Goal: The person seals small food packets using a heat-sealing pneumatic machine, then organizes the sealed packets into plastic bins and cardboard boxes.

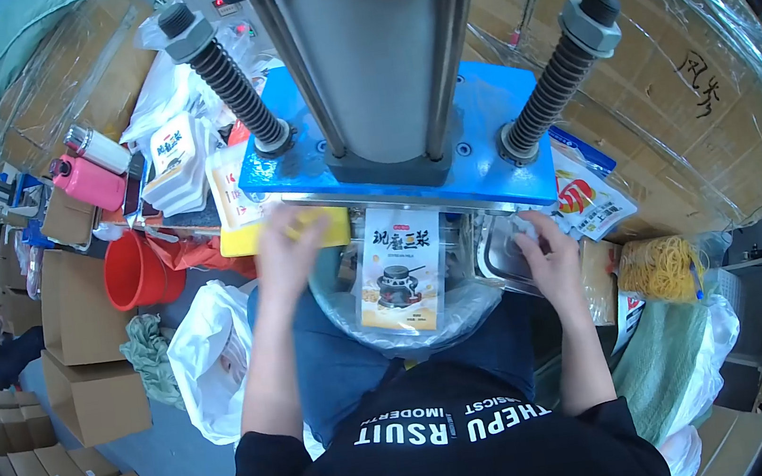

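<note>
Both bare forearms stretch forward — the left hand (pixel 283 250) raised, blurred, fingers loosely curled; the right hand (pixel 549 251) lower, fingers bent inward.

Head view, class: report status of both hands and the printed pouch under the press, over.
Left hand blurred, at the yellow block, grip unclear. Right hand on metal tray edge. Printed pouch hanging below blue press plate, untouched. Nothing blocking it.
</note>
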Motion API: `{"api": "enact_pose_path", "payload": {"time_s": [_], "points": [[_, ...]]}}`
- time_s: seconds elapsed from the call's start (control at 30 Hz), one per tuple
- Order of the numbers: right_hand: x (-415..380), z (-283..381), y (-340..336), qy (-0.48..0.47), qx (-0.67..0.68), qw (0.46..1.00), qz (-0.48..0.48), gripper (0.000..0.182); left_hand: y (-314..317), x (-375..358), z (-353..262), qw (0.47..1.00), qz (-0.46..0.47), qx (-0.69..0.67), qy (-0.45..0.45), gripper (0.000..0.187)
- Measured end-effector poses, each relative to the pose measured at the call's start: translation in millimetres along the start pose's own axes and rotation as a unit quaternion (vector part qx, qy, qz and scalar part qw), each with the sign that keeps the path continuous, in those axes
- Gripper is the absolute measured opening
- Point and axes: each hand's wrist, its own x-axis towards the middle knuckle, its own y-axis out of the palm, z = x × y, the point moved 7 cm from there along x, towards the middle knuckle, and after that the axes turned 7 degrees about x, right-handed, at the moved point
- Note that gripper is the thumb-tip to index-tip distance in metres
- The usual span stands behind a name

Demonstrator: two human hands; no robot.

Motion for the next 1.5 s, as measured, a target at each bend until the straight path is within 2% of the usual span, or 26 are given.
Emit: {"api": "enact_pose_path", "payload": {"time_s": [0.03,0.07,0.13,0.23,0.27,0.33,0.37,0.43,0.5,0.53,0.63,0.67,0.73,0.77,0.83,0.93,1.0,1.03,1.07,1.13,1.2,1.23,1.27,1.33,1.43,1.5], "points": [[-0.1,-3.4,-0.1,0.0,0.004,1.0,0.002,0.029,-29.8,3.7,1.6,0.977,-0.142,0.104,0.117,0.037],[-0.6,-8.8,-0.9,-0.002,0.02,1.0,0.004,0.027,-36.8,4.7,8.8,0.962,-0.116,0.223,0.109,0.045],[-0.1,-22.4,0.0,-0.028,0.075,0.997,0.001,0.025,-6.9,-25.9,26.4,0.918,-0.066,0.329,0.211,0.053],[-6.3,-25.8,1.5,-0.026,0.12,0.992,0.005,0.023,-16.9,-47.7,22.4,0.952,-0.039,0.232,0.197,0.046],[-9.7,-28.1,4.2,-0.021,0.12,0.993,0.006,0.023,-19.9,-45.5,24.1,0.952,-0.064,0.224,0.198,0.033],[-7.3,-36.4,9.8,0.046,0.252,0.966,-0.016,0.021,-23.4,-30.3,29.9,0.957,-0.084,0.206,0.184,0.025],[-5.0,-28.0,12.0,0.041,0.252,0.967,-0.009,0.021,-25.2,-22.3,24.2,0.959,-0.117,0.172,0.194,0.017],[-4.2,-11.3,16.1,0.083,0.356,0.931,0.01,0.021,-29.1,-23.7,10.8,0.967,-0.128,0.159,0.15,0.015],[-10.9,-0.9,19.8,0.089,0.35,0.931,0.053,0.019,-25.8,-32.4,-5.9,0.987,-0.129,0.071,0.06,0.015],[-16.0,0.8,28.8,0.106,0.375,0.917,0.084,0.021,-18.7,-43.7,-22.8,0.989,-0.105,0.059,0.087,0.016],[-12.2,47.4,35.5,0.009,0.216,0.96,0.175,0.034,4.3,-68.6,-51.3,0.992,-0.038,0.005,0.124,0.018],[-5.5,62.7,33.5,0.013,0.213,0.961,0.174,0.034,12.5,-72.8,-59.5,0.992,0.009,-0.039,0.124,0.015],[0.3,103.4,39.8,-0.132,0.146,0.951,0.238,0.032,25.4,-78.7,-67.9,0.982,0.102,-0.112,0.109,0.011],[0.8,105.8,47.6,-0.153,0.138,0.945,0.254,0.028,24.0,-81.0,-72.7,0.982,0.101,-0.11,0.112,0.011],[-6.8,97.6,56.5,-0.123,0.179,0.947,0.236,0.027,33.7,-89.0,-71.3,0.963,0.182,-0.196,0.024,0.012],[-25.1,67.9,75.4,-0.055,0.253,0.943,0.208,0.031,62.4,-111.3,-46.6,0.891,0.258,-0.345,-0.143,0.015],[-29.8,46.7,83.2,0.058,0.329,0.922,0.194,0.037,76.4,-111.2,-37.5,0.871,0.241,-0.396,-0.16,0.011],[-27.2,40.8,78.2,0.095,0.315,0.925,0.191,0.042,82.0,-107.6,-30.4,0.865,0.229,-0.409,-0.178,0.011],[-20.9,37.2,66.1,0.069,0.274,0.946,0.161,0.037,85.2,-100.3,-19.1,0.869,0.204,-0.407,-0.195,0.017],[-7.9,30.1,38.7,0.047,0.201,0.971,0.12,0.025,86.0,-75.8,-17.9,0.83,0.162,-0.489,-0.214,0.017],[4.1,14.7,13.9,0.008,0.153,0.986,0.065,0.017,95.7,-56.4,-2.9,0.836,0.149,-0.478,-0.225,0.016],[8.1,28.5,1.4,-0.041,0.07,0.996,0.029,0.018,101.5,-49.9,2.8,0.829,0.136,-0.49,-0.234,0.015],[8.6,22.1,1.3,-0.042,0.069,0.996,0.03,0.018,105.3,-47.0,7.0,0.821,0.126,-0.501,-0.243,0.014],[0.6,14.8,0.7,-0.12,-0.166,0.979,-0.014,0.02,108.2,-48.7,4.6,0.812,0.131,-0.506,-0.259,0.014],[-14.2,5.8,9.9,-0.114,-0.176,0.978,-0.006,0.023,104.3,-49.3,6.5,0.814,0.11,-0.512,-0.252,0.014],[-11.3,1.3,10.6,-0.076,-0.134,0.988,0.012,0.024,96.1,-40.9,18.8,0.891,0.188,-0.362,-0.199,0.014]]}}
